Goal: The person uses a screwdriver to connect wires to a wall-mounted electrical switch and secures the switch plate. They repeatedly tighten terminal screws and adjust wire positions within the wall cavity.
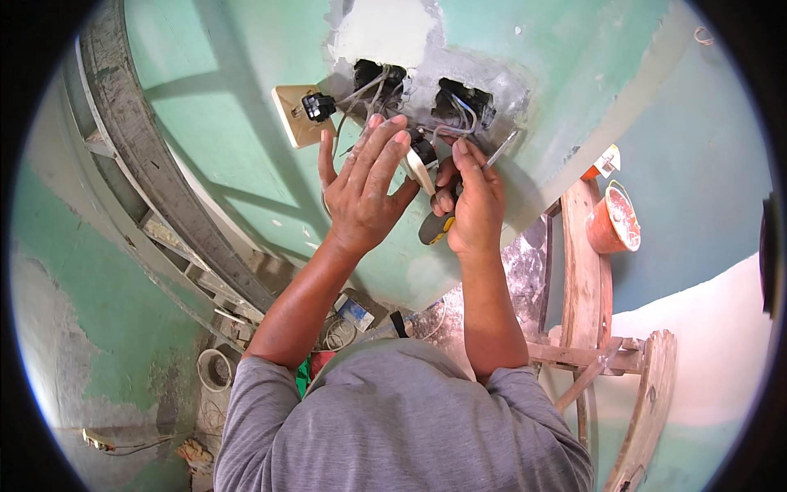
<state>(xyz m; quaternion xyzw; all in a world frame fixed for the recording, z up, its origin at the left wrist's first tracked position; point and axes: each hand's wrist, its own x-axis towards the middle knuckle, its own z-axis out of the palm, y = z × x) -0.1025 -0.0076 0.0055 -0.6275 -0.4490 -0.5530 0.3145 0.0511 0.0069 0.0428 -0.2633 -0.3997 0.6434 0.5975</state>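
My left hand [365, 184] is raised before the wall with its fingers stretched out, the thumb by the edge of a cream outlet plate [421, 174]. A black wiring block [423, 148] on the back of this plate has grey wires running to it. My right hand [477, 197] is closed around a screwdriver [437, 228] with a black and yellow handle; its shaft points up and right. The right thumb and index fingertips come together near the wires, and what lies between them is hidden. Left of my hands, a second cream plate [288, 116] with a black block hangs by wires.
Two wall boxes, a left one [379, 78] and a right one [464, 105], hold loose wires. A wooden ladder [123, 107] leans at left. At right are wooden planks [580, 287] and a red bucket [613, 220]. A grey bucket [216, 371] stands on the floor.
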